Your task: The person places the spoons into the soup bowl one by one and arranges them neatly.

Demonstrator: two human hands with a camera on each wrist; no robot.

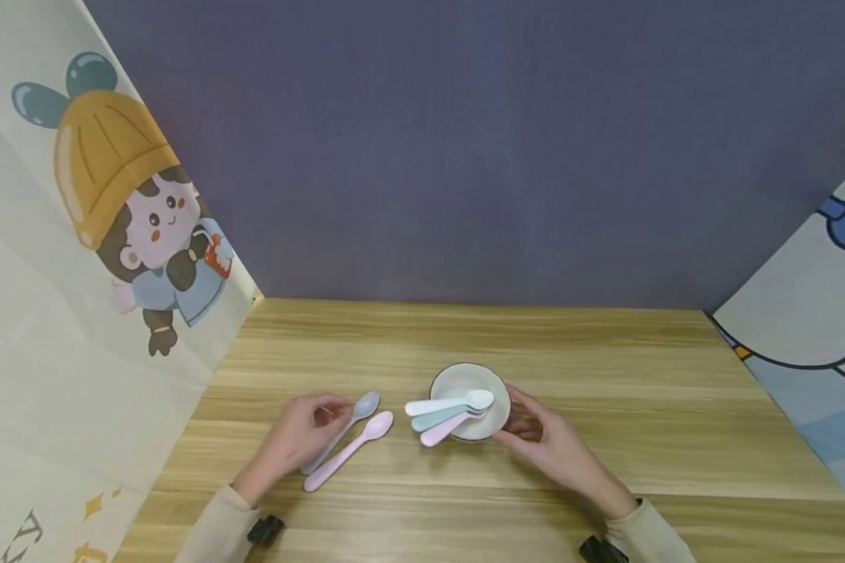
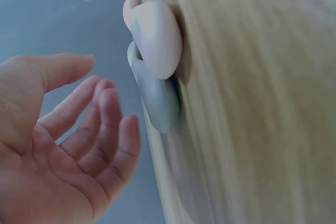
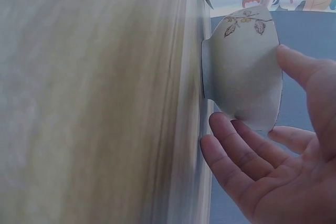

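Observation:
My left hand [image 1: 292, 438] hovers over a grey spoon [image 1: 367, 404], its fingers loosely curved around nothing. Beside it a pink spoon [image 1: 377, 425] lies on the table, bowl end pointing away to the right. In the left wrist view both the grey spoon [image 2: 160, 100] and the pink one are apart from the fingertips. To the right stands a small white bowl [image 1: 447, 385] with a dark rim. A white spoon [image 1: 429, 407], a teal spoon [image 1: 433, 419] and a second pink spoon [image 1: 442, 430] rest in it, handles over the left rim. My right hand [image 1: 559, 450] holds the bowl's right side between thumb and fingers.
The wood-grain table [image 1: 605, 367] ends at a dark blue-grey panel [image 1: 479, 156] behind. A pale wall with a cartoon figure [image 1: 162, 219] closes the left side, and another printed panel [image 1: 803, 320] the right. Dark wrist devices [image 1: 265, 531] sit at both cuffs.

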